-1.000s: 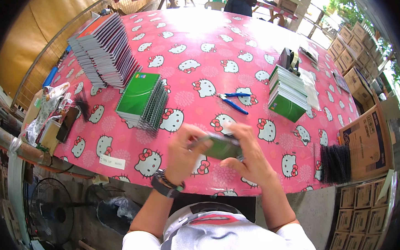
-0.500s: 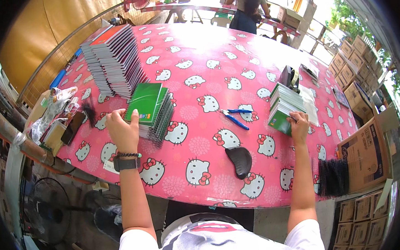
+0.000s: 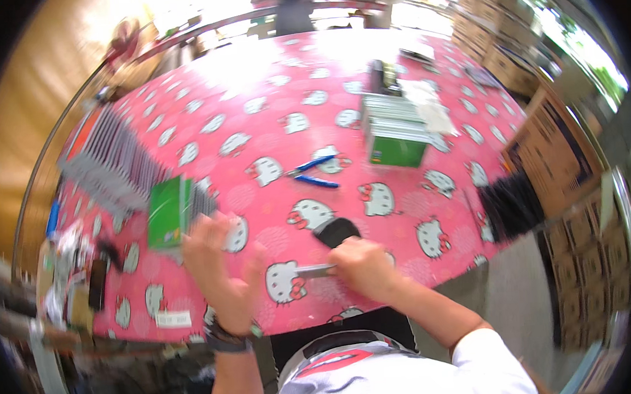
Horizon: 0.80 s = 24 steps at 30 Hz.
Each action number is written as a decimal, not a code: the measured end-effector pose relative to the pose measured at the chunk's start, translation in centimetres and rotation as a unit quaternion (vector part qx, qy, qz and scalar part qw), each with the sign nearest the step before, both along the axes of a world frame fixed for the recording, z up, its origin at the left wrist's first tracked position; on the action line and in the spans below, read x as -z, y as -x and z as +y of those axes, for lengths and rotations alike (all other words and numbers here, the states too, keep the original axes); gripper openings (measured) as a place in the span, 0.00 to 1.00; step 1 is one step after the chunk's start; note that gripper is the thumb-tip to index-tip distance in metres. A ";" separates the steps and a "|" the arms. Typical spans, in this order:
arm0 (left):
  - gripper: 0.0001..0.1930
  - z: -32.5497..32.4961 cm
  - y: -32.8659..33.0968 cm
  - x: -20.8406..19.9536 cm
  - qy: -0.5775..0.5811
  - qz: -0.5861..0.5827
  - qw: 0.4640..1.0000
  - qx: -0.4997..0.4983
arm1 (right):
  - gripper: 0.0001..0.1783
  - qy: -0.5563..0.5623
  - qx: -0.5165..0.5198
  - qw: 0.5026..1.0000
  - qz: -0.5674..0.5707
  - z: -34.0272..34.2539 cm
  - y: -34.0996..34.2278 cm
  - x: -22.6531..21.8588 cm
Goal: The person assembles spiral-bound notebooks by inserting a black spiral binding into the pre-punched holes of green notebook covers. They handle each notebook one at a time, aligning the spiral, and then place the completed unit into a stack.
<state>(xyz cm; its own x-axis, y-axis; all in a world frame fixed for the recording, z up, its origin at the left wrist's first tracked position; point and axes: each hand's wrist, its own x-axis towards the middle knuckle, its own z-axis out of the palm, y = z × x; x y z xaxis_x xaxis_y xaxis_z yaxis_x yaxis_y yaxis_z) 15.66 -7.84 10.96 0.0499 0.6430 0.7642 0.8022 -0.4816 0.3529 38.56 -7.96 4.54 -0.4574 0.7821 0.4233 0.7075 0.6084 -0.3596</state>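
Observation:
My left hand (image 3: pixel 223 275), blurred by motion, is open with the thumb spread, just in front of a short stack of green spiral notebooks (image 3: pixel 166 213). My right hand (image 3: pixel 367 266) is closed near the table's front edge. Out of it, toward the left, sticks a thin grey flat thing (image 3: pixel 313 271), seen edge-on and too smeared to name. Right behind that hand lies a black, curved, palm-sized object (image 3: pixel 335 230), partly covered by the fingers. Blue-handled pliers (image 3: pixel 318 174) rest with handles apart farther back. A stack of green notebooks (image 3: pixel 398 148) stands to the right.
A tall leaning pile of notebooks (image 3: pixel 108 166) is at the left. Plastic bags and small items (image 3: pixel 63 263) crowd the left edge. Black wire coils (image 3: pixel 511 203) sit by a cardboard box (image 3: pixel 554 146) on the right. The pink patterned tablecloth (image 3: pixel 259 222) covers the table.
My right hand has left the right-hand green stack and come toward me and left, now holding the thin grey thing. My left hand has lifted off the left notebooks and drawn nearer. The view has turned right.

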 end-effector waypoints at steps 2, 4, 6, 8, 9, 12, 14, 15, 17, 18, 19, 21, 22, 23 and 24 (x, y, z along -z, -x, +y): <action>0.24 -1.8 -4.1 1.4 0.070 0.043 0.992 0.100 | 0.08 0.018 0.004 1.000 0.016 -0.1 1.0 0.5; 0.22 -2.8 -7.0 3.6 0.121 0.031 0.978 0.169 | 0.08 0.011 0.008 1.000 -0.005 -0.1 0.5 0.2; 0.19 -2.7 -8.5 6.7 0.142 -0.009 0.970 0.198 | 0.11 0.078 -0.013 0.995 -0.066 -0.3 -0.9 -0.4; 0.16 -2.2 -8.1 8.2 0.145 0.026 0.965 0.215 | 0.14 0.126 -0.036 0.990 -0.046 -0.3 -2.5 -0.4; 0.16 -2.0 -7.8 8.4 0.146 0.042 0.964 0.218 | 0.14 0.181 -0.060 0.981 0.035 -0.1 -4.4 -0.5; 0.14 -1.6 -7.2 7.8 0.081 0.053 0.968 0.233 | 0.10 0.162 0.108 0.956 0.221 1.5 -12.6 -0.4; 0.16 -1.3 -6.3 8.0 0.066 0.046 0.973 0.218 | 0.11 0.025 0.403 0.899 0.170 2.5 -19.6 1.0; 0.16 -1.1 -6.0 8.1 0.061 0.045 0.974 0.214 | 0.13 -0.048 0.486 0.870 0.065 2.5 -22.5 2.1; 0.17 -0.9 -5.7 8.5 0.065 0.061 0.975 0.202 | 0.14 0.000 0.522 0.852 -0.039 2.4 -27.4 6.8; 0.17 -0.8 -5.6 8.7 0.056 0.062 0.977 0.195 | 0.15 -0.028 0.489 0.870 -0.058 2.2 -27.3 7.3; 0.17 -0.9 -5.6 8.9 0.049 0.064 0.980 0.184 | 0.14 -0.002 0.453 0.891 0.002 2.2 -26.4 7.2; 0.16 -0.7 -5.9 9.0 0.042 0.054 0.983 0.171 | 0.14 0.033 0.379 0.915 0.131 1.5 -23.2 5.6; 0.15 -0.6 -5.9 9.0 0.045 0.052 0.984 0.165 | 0.14 0.038 0.342 0.917 0.202 1.2 -20.1 3.8; 0.15 -0.5 -5.9 9.4 0.050 0.050 0.984 0.164 | 0.14 0.083 0.282 0.927 0.232 0.6 -17.1 2.1; 0.14 -0.4 -5.9 9.7 0.052 0.048 0.983 0.167 | 0.14 0.124 0.225 0.931 0.260 -0.1 -14.1 0.8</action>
<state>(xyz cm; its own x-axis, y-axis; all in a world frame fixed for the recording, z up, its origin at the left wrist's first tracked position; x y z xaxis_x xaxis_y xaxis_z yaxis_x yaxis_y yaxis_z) 21.57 -8.20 1.30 0.3404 0.6532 0.6764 0.6376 -0.6891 0.3446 52.67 -8.01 3.72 0.1559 0.9480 0.2774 0.5614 0.1460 -0.8146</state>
